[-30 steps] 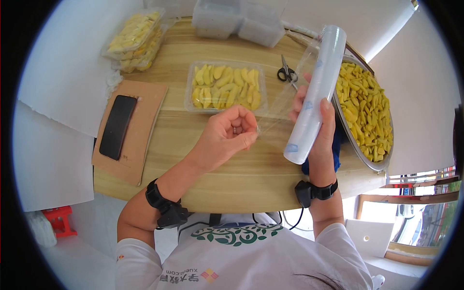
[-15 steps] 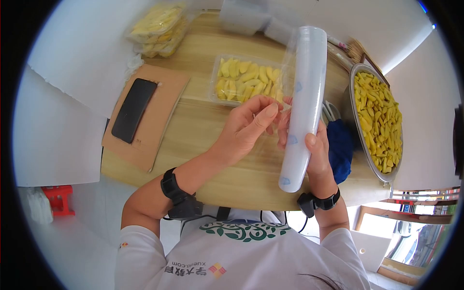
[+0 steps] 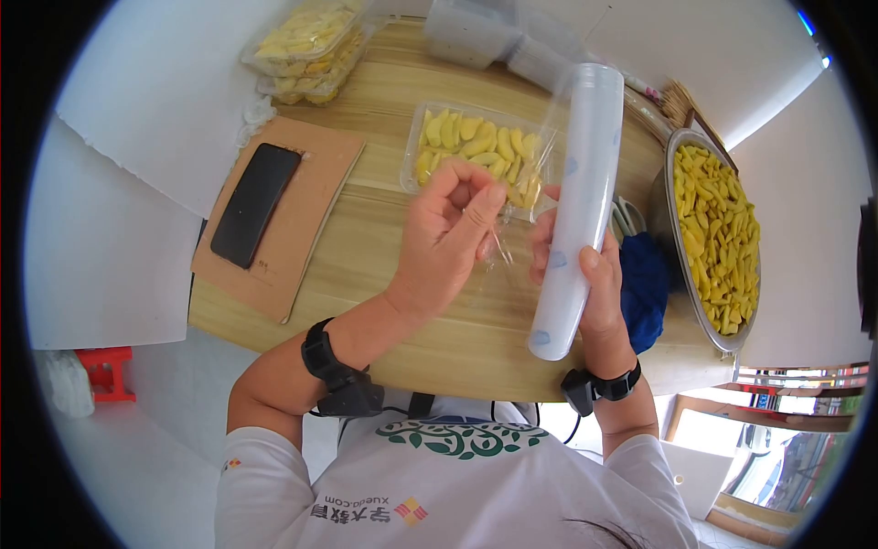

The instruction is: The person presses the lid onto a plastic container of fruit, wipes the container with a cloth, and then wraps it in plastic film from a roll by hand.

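My right hand [image 3: 599,284] is wrapped round a roll of clear plastic wrap [image 3: 590,183], which stands slanted over the table. My left hand [image 3: 448,229] is closed in a pinch on the loose edge of the film [image 3: 503,252], a thin see-through strip stretching toward the roll. Just beyond my left hand lies a clear plastic tray [image 3: 409,165] filled with yellow fruit slices [image 3: 476,137]. The roll and film partly cover the tray's right end.
On the right sits a large metal bowl [image 3: 670,197] of yellow slices, with a blue cloth [image 3: 643,288] beside it. A black phone [image 3: 256,206] rests on cardboard [image 3: 315,201] at left. Filled packs [image 3: 306,50] and stacked clear containers [image 3: 476,32] stand at the back.
My left hand has moved left, away from the roll, drawing the film's edge with it. The roll stays in my right hand, nearly in place.
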Action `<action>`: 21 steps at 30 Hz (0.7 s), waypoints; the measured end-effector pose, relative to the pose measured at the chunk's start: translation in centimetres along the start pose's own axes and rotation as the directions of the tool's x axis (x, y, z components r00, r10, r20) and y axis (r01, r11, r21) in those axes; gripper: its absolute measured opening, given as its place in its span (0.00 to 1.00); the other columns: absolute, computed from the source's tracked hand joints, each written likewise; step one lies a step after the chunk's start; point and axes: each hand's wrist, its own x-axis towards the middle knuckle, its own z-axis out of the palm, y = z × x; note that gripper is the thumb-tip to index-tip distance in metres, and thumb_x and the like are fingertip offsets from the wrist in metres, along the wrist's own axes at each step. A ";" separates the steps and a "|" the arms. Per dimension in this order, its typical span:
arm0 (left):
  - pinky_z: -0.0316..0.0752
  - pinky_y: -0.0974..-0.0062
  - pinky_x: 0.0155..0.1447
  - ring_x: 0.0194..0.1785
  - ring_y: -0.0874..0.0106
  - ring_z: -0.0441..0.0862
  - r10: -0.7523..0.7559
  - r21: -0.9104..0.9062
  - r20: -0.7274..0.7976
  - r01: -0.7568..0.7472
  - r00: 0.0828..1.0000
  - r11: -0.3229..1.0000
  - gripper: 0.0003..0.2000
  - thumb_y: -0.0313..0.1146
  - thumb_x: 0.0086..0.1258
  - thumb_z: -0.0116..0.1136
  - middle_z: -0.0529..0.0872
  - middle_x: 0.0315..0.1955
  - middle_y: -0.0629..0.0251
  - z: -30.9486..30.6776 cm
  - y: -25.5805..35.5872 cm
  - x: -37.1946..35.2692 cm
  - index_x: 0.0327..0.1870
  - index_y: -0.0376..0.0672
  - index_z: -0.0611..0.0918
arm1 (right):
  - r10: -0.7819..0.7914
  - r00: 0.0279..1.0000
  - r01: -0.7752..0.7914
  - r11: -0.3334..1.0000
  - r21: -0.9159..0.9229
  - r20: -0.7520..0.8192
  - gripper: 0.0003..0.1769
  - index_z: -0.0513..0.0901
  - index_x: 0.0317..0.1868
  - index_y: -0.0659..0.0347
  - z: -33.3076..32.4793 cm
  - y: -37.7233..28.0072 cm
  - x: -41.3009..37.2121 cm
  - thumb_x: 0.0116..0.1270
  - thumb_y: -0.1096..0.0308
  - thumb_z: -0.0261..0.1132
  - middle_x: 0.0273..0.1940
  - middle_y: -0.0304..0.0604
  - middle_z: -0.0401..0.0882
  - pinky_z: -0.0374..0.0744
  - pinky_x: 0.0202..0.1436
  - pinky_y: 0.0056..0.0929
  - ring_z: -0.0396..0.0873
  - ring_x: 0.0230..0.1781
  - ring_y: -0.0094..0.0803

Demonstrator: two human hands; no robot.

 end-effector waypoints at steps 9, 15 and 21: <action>0.66 0.80 0.31 0.26 0.82 0.68 -0.051 -0.183 -0.094 0.033 0.994 0.982 0.08 0.37 0.76 0.54 0.74 0.26 0.73 -0.2 -0.3 1.1 0.42 0.43 0.74 | 0.017 1.000 -0.017 1.000 0.007 0.014 0.48 0.63 0.67 0.70 -0.2 -0.2 -0.1 0.55 0.45 0.68 0.42 0.45 0.78 0.78 0.33 0.24 0.78 0.32 0.26; 0.64 0.84 0.33 0.28 0.85 0.69 -0.219 -0.191 0.286 0.279 0.933 0.941 0.07 0.36 0.73 0.58 0.76 0.28 0.76 -0.6 0.1 0.8 0.39 0.43 0.78 | 0.053 0.997 -0.050 0.998 -0.046 0.057 0.45 0.66 0.66 0.69 -0.2 -0.1 -0.1 0.56 0.47 0.69 0.41 0.45 0.79 0.78 0.34 0.24 0.79 0.33 0.26; 0.64 0.80 0.32 0.26 0.82 0.68 -0.235 -0.361 0.226 0.305 0.945 0.881 0.05 0.32 0.71 0.60 0.75 0.25 0.76 -1.2 -0.3 1.2 0.40 0.43 0.78 | 0.055 0.996 -0.052 0.998 -0.046 0.068 0.45 0.66 0.66 0.69 -0.4 -0.3 -0.1 0.56 0.47 0.69 0.41 0.44 0.79 0.78 0.36 0.24 0.79 0.33 0.25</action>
